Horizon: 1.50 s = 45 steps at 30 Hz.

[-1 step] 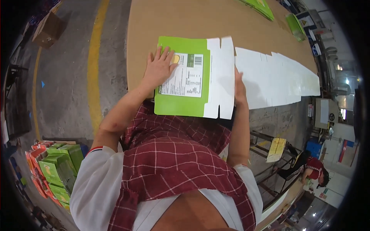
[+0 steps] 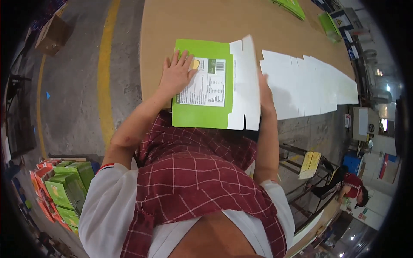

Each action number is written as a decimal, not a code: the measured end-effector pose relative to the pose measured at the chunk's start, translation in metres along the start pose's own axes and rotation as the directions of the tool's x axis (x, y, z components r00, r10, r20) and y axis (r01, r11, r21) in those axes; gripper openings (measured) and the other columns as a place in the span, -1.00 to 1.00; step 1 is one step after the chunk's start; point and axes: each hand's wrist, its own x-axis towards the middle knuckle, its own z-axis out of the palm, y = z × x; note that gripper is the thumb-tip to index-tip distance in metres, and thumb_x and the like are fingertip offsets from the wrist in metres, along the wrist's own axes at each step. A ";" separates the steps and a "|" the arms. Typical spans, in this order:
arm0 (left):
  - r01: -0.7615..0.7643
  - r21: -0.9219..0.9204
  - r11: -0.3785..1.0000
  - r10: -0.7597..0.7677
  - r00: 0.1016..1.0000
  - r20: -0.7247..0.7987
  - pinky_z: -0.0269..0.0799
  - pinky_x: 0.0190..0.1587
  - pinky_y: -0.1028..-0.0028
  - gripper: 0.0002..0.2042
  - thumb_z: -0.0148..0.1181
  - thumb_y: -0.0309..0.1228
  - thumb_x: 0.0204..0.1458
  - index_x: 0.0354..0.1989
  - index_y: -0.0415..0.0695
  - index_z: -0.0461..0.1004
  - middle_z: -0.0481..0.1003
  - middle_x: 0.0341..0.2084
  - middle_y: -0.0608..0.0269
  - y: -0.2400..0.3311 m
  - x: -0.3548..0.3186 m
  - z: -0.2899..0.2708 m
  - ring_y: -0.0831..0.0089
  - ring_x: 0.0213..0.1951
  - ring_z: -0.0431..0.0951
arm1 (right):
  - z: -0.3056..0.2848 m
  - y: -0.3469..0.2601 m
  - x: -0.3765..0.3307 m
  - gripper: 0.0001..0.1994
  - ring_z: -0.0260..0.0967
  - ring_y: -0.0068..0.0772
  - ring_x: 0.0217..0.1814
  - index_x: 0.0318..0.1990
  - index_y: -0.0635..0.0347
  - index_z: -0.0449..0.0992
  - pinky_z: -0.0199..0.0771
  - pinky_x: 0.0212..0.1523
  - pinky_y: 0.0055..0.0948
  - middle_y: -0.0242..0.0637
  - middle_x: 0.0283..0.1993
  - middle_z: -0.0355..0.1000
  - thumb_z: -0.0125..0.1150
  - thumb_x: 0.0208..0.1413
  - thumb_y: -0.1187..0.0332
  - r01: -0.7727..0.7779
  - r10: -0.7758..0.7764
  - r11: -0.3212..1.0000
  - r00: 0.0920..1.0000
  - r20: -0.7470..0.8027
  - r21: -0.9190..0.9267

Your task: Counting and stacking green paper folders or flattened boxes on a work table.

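Pressing flat green carton blank [image 2: 206,86], left hand [image 2: 175,75] spread, right hand [image 2: 264,92] alongside.

The right hand [image 2: 263,92] is mostly hidden behind the raised white flap of the flat green carton [image 2: 204,114]; only its back edge shows, so its fingers and grip cannot be told. The carton's near edge overhangs the table's [image 2: 241,21] near edge and covers part of the checked red cloth [image 2: 193,172] below. The table's far edge is cut off by the picture's top. More green cartons [image 2: 292,6] at the far right corner are cropped. The print on the carton's white label is too small to tell.
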 end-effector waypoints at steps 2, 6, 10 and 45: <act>-0.001 0.007 1.000 0.001 1.000 0.003 -0.13 0.11 -0.04 -0.50 -0.21 -0.06 0.05 0.11 -0.09 0.13 0.09 0.14 0.14 -0.001 0.001 0.002 0.18 0.20 -0.02 | 0.012 0.006 0.025 -0.46 -0.10 -0.17 0.25 0.16 0.27 0.03 -0.12 0.20 -0.30 -0.05 0.19 0.00 -0.28 0.13 0.08 0.233 -0.206 0.912 0.972 0.113 -0.337; 0.018 0.001 1.000 -0.018 1.000 0.003 -0.12 0.11 -0.04 -0.51 -0.18 -0.07 0.05 0.11 -0.07 0.13 0.09 0.14 0.16 -0.001 0.006 0.000 0.17 0.19 0.00 | 0.056 0.022 0.026 -0.39 -0.23 -0.24 0.32 0.17 0.28 0.00 -0.32 0.22 -0.03 -0.08 0.26 -0.11 -0.22 0.08 0.00 0.141 -0.191 0.229 0.977 0.098 -0.963; -0.003 0.012 1.000 0.003 1.000 0.017 -0.12 0.11 -0.03 -0.51 -0.18 -0.07 0.04 0.11 -0.05 0.14 0.10 0.13 0.17 -0.001 0.004 0.004 0.17 0.18 0.02 | 0.060 0.045 -0.061 -0.46 -0.16 -0.20 0.30 0.15 0.23 0.04 -0.24 0.22 -0.08 -0.10 0.23 -0.03 -0.16 0.08 0.10 0.232 -0.235 0.256 0.957 0.172 -0.938; 0.098 -0.356 0.929 -0.120 0.992 -0.040 -0.33 0.17 0.10 -0.44 -0.28 -0.04 0.07 0.19 -0.09 -0.04 0.01 0.16 -0.01 -0.017 0.004 0.006 0.23 0.22 -0.07 | 0.027 -0.016 -0.058 -0.57 0.33 -0.50 -0.24 0.11 0.23 0.16 0.34 -0.23 -0.56 -0.20 -0.16 0.35 -0.03 0.06 0.35 -0.215 0.239 0.949 0.967 0.083 -0.232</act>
